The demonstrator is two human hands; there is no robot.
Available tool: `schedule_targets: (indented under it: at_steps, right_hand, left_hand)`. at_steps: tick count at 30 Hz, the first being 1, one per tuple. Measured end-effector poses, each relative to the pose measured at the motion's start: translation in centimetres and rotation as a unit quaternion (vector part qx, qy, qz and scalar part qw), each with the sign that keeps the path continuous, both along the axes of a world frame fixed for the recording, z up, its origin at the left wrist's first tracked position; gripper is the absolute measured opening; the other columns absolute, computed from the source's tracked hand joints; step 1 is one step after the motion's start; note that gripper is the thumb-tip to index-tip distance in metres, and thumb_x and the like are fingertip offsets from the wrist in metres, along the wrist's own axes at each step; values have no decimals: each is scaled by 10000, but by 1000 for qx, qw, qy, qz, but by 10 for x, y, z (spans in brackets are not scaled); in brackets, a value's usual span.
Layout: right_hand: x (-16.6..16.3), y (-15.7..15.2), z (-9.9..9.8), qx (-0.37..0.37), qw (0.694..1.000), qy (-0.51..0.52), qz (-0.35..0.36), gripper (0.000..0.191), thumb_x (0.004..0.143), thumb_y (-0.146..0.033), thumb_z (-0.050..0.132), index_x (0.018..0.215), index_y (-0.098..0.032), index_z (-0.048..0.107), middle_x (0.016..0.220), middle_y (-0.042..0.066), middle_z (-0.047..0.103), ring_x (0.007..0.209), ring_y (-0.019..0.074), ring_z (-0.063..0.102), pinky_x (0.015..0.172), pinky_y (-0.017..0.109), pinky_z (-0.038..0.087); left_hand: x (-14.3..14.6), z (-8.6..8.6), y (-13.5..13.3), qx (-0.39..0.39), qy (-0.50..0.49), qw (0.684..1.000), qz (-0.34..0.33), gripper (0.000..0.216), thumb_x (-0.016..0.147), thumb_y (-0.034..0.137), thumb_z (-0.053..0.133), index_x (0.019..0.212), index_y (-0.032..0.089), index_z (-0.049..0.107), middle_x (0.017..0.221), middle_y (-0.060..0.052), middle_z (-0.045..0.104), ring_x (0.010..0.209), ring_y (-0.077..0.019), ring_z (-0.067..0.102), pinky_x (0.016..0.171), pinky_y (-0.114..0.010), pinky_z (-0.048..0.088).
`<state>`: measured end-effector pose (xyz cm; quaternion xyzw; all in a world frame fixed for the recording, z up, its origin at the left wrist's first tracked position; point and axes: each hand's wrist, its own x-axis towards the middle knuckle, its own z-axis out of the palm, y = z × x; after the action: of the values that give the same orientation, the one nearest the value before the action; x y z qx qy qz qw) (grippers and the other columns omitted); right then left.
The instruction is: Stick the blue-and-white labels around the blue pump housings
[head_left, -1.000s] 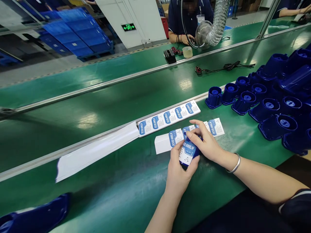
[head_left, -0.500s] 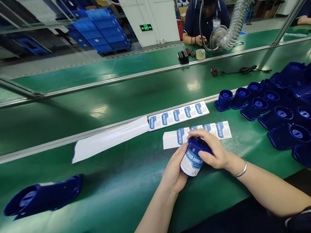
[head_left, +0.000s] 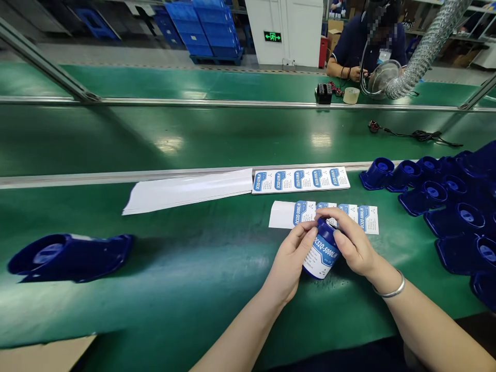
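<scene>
Both hands hold a dark blue plastic housing [head_left: 323,238] over the green bench, tilted, with its blue and white "DCS2Q-5000L/H" label facing me. Wrapped along its left side, my left hand [head_left: 290,261] has its thumb on the label's edge. My right hand [head_left: 355,247], a silver bangle at the wrist, grips the upper rim and right side, with fingers over the top and thumb near the label. Just behind the hands lies a label sheet [head_left: 282,215], its left part bare and several labels left on it, partly hidden by my right fingers.
Farther back lie a stack of label sheets [head_left: 301,181] and white backing strips [head_left: 189,191]. Several blue housings [head_left: 434,194] crowd the right; another housing [head_left: 77,258] lies at left. Cardboard [head_left: 46,354] shows bottom left. Across a metal rail [head_left: 217,103] sits a person [head_left: 349,57] beside a duct [head_left: 434,49].
The view has levelled and shifted, so the bench appears straighter and cardboard shows at lower left. Both hands still hold the housing; the left thumb and right fingers have moved slightly on it.
</scene>
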<state>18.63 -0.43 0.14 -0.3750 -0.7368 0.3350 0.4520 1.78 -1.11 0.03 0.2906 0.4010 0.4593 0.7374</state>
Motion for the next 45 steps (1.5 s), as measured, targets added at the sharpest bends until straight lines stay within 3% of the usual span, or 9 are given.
schedule_targets:
  at_steps: [5,10,18,21,25,28,31,39,45]
  right_hand:
    - [-4,-1,-6,-21,998,7,-53,447,1064,-458,408,1460,-252,424,1258,111,594,1171,293,575,1037,487,459]
    - [-11,-4,-10,-59,993,5,-98,512,1059,-466,410,1508,-231,336,1209,124,598,1128,292,586,1014,497,468]
    - [-13,-7,-7,-71,992,-12,-101,528,1066,-450,400,1535,-224,312,1260,133,564,1177,292,552,1036,504,448]
    - [-12,-7,-6,-72,993,-4,-96,539,1063,-458,414,1538,-231,301,1266,132,558,1191,292,544,1058,506,433]
    - [-9,-5,-5,-54,995,45,-70,539,1062,-477,412,1537,-246,302,1286,120,554,1212,291,535,1086,503,413]
    - [-8,-6,-4,-35,998,45,-39,545,1061,-480,410,1544,-252,304,1293,113,557,1206,295,542,1079,507,422]
    - [-9,-7,-5,-7,999,25,-35,537,1062,-462,417,1548,-255,316,1295,107,557,1209,295,539,1080,514,417]
    - [-12,-8,-7,-7,998,-22,-63,507,1073,-414,394,1549,-250,333,1321,111,545,1233,285,525,1107,510,395]
    - [-10,-8,-10,-30,997,-10,-75,508,1075,-410,382,1554,-250,324,1299,106,552,1220,279,532,1091,496,405]
  left_hand:
    - [0,-3,-1,96,100,990,-27,309,858,407,751,1104,228,702,1078,-51,709,1027,-238,637,886,-308,490]
    - [-3,-8,1,208,269,939,-39,397,835,354,758,1205,234,679,1214,-96,683,1147,-311,597,993,-372,420]
    - [-3,-3,1,236,367,895,-87,538,805,397,769,1291,221,619,1221,-133,672,1106,-360,611,909,-425,446]
    - [-4,3,3,201,315,925,-63,596,687,375,877,1228,232,671,1183,-108,691,1083,-351,618,895,-400,458]
    - [-7,6,9,51,68,996,-40,414,800,462,790,1113,195,743,1142,-99,721,1077,-292,638,898,-344,496]
    - [-8,4,11,-51,-41,997,-39,364,809,447,797,1034,164,757,983,-86,738,930,-227,662,821,-303,519]
    - [-8,1,10,-71,-61,994,-56,359,807,438,810,1024,162,735,923,-58,713,859,-179,643,792,-279,515]
    - [-3,-8,5,85,71,992,-60,322,934,494,630,1039,191,646,992,-38,656,953,-193,601,865,-315,484]
    - [-5,-7,2,243,285,924,-81,315,952,427,561,1156,189,597,1143,-97,641,1047,-260,591,930,-407,461]
